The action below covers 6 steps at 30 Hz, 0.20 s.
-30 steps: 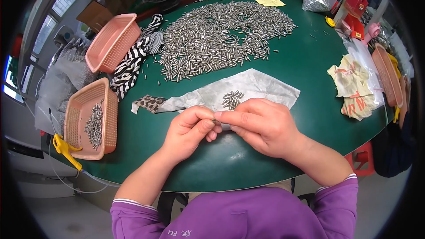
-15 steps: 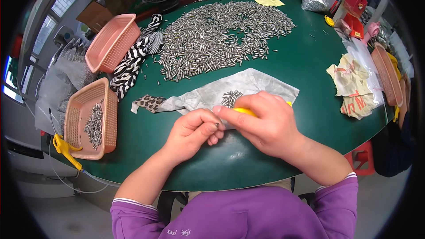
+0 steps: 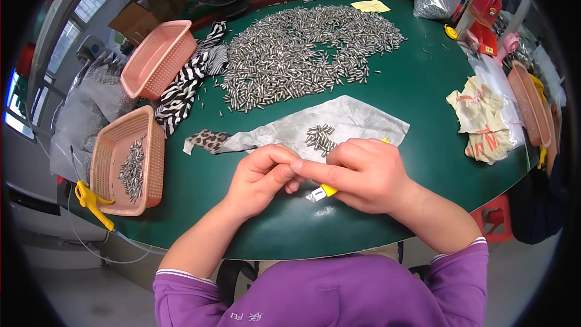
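My left hand [image 3: 260, 180] is closed, thumb against forefinger, over the green table. Its fingertips meet the forefinger of my right hand, which hides most of what they pinch, a small metal part by the dark end that showed earlier. My right hand [image 3: 367, 175] wraps round a yellow utility knife [image 3: 328, 190]. The knife's blade end points left and toward me, below the left fingertips. Just beyond my hands, a small pile of metal pins [image 3: 319, 137] lies on a grey cloth [image 3: 357, 118] with a leopard-print end.
A wide heap of metal pins [image 3: 290, 54] covers the far table. At left stand a pink basket [image 3: 158, 57], a basket holding pins [image 3: 154, 169], a zebra-print cloth [image 3: 178, 94] and a yellow air gun [image 3: 91, 203]. Crumpled bags [image 3: 481, 118] lie at right.
My right hand has turned the knife, so its blade end now shows below the fingers. Its forefinger has come against the left fingertips, covering the small metal part.
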Tool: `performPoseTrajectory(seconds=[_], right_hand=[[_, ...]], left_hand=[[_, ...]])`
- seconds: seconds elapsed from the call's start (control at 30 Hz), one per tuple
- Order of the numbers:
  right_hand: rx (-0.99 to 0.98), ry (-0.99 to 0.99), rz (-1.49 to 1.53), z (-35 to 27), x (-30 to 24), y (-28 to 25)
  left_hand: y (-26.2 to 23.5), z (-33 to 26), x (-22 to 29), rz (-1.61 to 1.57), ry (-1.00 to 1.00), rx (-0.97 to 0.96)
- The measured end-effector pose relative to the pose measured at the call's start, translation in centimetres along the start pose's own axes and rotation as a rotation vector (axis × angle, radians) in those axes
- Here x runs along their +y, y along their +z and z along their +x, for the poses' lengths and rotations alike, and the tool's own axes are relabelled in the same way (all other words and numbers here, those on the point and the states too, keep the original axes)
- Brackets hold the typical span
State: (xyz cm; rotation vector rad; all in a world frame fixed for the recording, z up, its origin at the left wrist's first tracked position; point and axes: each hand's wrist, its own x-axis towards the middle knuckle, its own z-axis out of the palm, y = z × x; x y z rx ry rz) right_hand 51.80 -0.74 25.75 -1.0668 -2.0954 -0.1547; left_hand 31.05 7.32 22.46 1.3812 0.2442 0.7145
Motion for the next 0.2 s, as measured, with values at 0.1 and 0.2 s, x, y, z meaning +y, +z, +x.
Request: performPoseTrajectory(seconds=[0.1,0.2], right_hand=[[0.061,0.07,0.0,0.3,0.5,0.6],[0.052,0.183,-0.041,-0.5,1.9,0.8]], left_hand=[[-0.6,-0.5,0.1,-0.001,-0.039,0.037],[-1.1,-0.3,0.5,-0.001,-0.041,0.09]])
